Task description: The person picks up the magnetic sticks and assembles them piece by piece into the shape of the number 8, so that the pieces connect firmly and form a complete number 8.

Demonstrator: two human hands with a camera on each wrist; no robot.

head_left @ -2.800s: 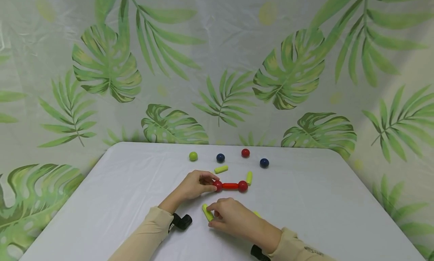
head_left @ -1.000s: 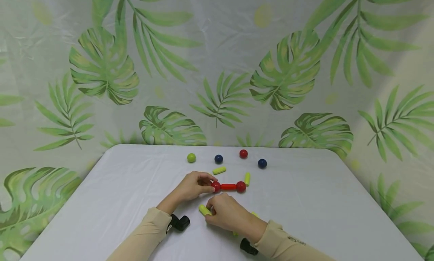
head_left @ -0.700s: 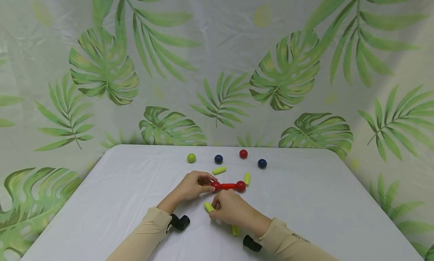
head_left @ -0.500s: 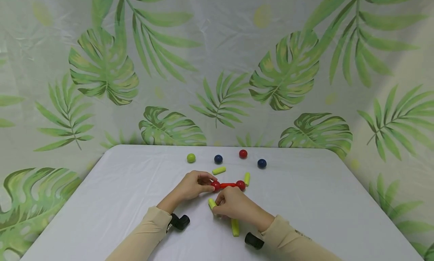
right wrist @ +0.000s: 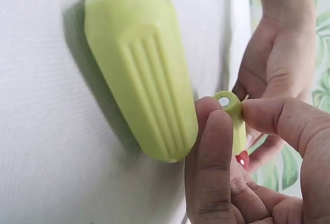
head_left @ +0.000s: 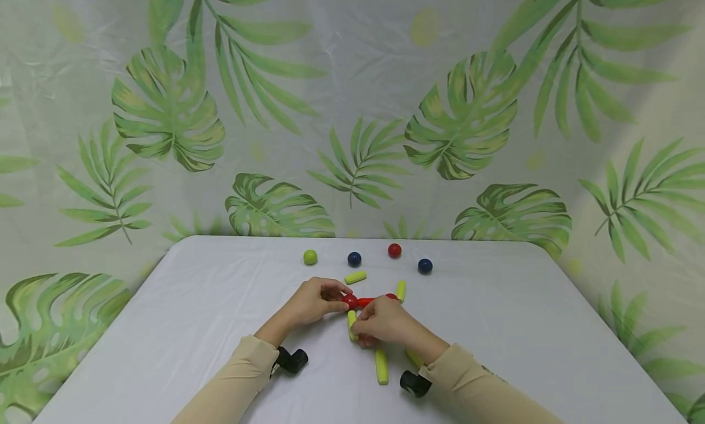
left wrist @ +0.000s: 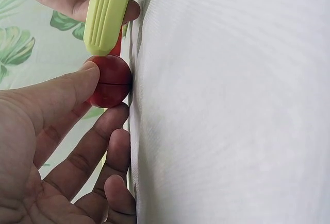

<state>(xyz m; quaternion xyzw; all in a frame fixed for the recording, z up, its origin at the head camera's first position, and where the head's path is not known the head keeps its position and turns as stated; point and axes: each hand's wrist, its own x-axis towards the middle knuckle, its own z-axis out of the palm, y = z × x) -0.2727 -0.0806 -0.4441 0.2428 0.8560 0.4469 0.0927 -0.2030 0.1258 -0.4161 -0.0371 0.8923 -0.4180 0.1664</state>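
Note:
My left hand (head_left: 313, 303) pinches a red ball (left wrist: 109, 84) between thumb and fingers on the white tabletop. A red rod (head_left: 365, 302) runs from that ball to a second red ball (head_left: 391, 296), which my right hand partly covers. My right hand (head_left: 390, 321) pinches a yellow-green magnetic rod (head_left: 352, 327) with thumb and fingers. In the left wrist view the rod's far end meets the held ball, seemingly touching it. The right wrist view shows a round metal tip on the rod's near end (right wrist: 224, 102).
Another yellow-green rod (head_left: 382, 368) lies below my right hand; one more (head_left: 414, 358) is partly under the wrist. Two further rods (head_left: 355, 277) (head_left: 401, 291) lie behind the red piece. At the back stand a green ball (head_left: 311, 257), a red ball (head_left: 394, 250) and two blue balls (head_left: 354, 259).
My right hand has picked up and turned the yellow-green rod, then carried it forward and right, up to the left red ball. The left hand stays on that ball.

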